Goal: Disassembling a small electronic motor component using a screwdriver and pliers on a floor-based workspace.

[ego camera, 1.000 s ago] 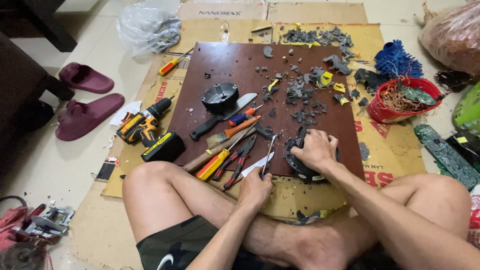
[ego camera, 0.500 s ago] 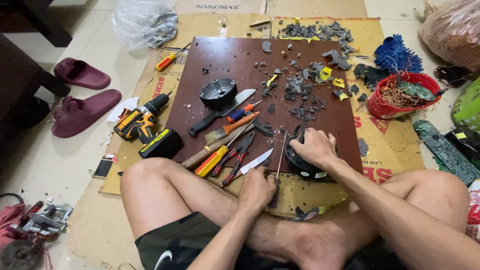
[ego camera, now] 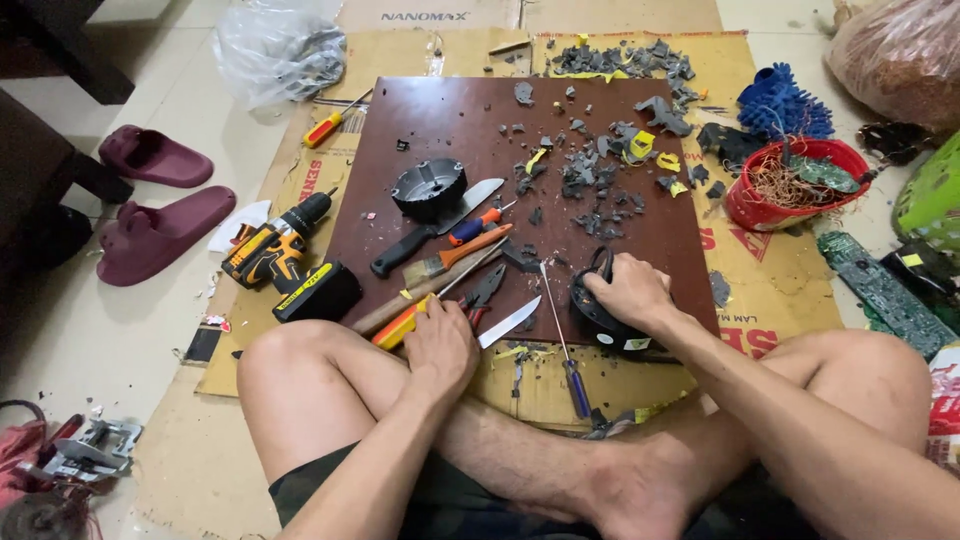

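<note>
dark brown board under everything, cardboard beneath it, me cross-legged at the near edge

right hand is cupped over the black round casing at the board's near right corner, fingers curled down over its top rim, gripping and pinning it flat. the casing sits directly under that palm, so the right hand has it

left hand lies palm down on the pile of tools at the near edge, fingers bent over the yellow-handled tool and just beside the pliers. whether the fingers have actually closed round a handle i cannot tell; the knuckles hide it

blue-handled screwdriver lies loose between my two hands, touched by neither. its long axis runs nearly straight away from me: blue grip toward my shin, off the board on the cardboard, thin shaft pointing up the board with the tip just beside the casing's left edge. the grip end is about midway between the hands, slightly nearer the left

small blade lies angled between left hand and that shaft

grey plastic fragments scattered across the far half of the board, well apart from both hands
</note>
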